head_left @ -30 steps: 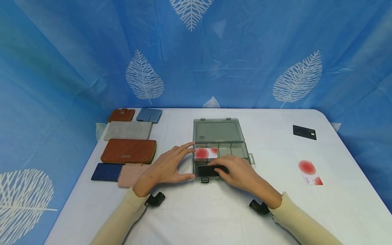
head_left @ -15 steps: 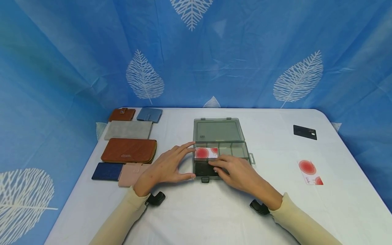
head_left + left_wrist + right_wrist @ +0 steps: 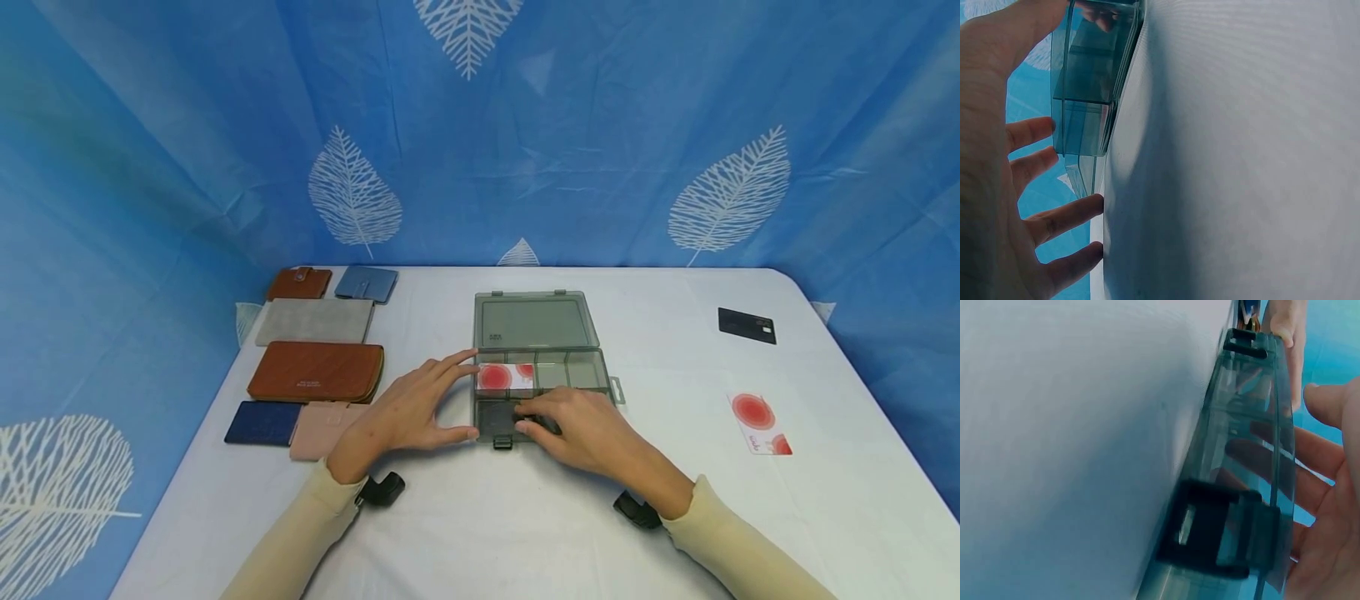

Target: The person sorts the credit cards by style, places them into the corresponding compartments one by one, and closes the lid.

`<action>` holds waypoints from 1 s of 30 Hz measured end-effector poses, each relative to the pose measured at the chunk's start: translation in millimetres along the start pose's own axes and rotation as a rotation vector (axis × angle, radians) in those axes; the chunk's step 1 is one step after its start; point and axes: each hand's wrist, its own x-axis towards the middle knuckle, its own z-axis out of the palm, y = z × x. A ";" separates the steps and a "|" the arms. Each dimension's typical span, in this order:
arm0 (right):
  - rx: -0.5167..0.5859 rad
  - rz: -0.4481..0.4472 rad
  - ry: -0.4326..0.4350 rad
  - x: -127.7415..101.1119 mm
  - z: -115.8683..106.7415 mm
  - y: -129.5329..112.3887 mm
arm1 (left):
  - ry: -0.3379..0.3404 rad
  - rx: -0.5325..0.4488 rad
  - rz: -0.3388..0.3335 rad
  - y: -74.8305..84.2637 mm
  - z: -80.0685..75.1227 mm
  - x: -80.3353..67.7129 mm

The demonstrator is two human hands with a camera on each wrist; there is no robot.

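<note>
A smoky grey plastic box (image 3: 592, 371) lies open in the middle of the white table (image 3: 480, 525), its lid (image 3: 536, 320) folded back flat. A red-and-white card (image 3: 504, 376) sits in a rear left compartment. My left hand (image 3: 405, 410) is open, with forefinger and thumb against the box's left side. The left wrist view shows that hand (image 3: 997, 187) beside the box wall (image 3: 1085, 106). My right hand (image 3: 588, 429) reaches into the front compartment, fingers curled on a black card (image 3: 538, 425). In the right wrist view its fingers (image 3: 1260, 456) show through the box wall (image 3: 1241, 381) above the black latch (image 3: 1216, 531).
Several wallets lie at the left: small brown (image 3: 298, 283), small blue (image 3: 365, 282), long grey (image 3: 313, 321), long brown (image 3: 315, 372), navy (image 3: 262, 422), pink (image 3: 318, 427). On the right lie a second black card (image 3: 746, 325) and a second red-and-white card (image 3: 759, 422). A blue leaf-print curtain surrounds the table.
My right hand brought the black card down into the front compartment, pressed it flat, and now curls its fingers on it further right. My left hand has stayed against the box.
</note>
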 end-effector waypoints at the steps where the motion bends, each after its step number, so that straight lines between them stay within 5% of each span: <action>1: 0.007 0.001 0.014 -0.4 -0.9 0.7 | 0.000 -0.002 0.000 0.1 0.0 -0.2; 11: 0.070 0.019 0.223 -6.2 -21.5 33.9 | 0.022 0.000 0.017 0.4 -1.2 -2.8; 30: 0.124 0.351 0.109 -44.5 -88.1 176.9 | 0.025 -0.005 0.029 1.9 -2.8 -1.0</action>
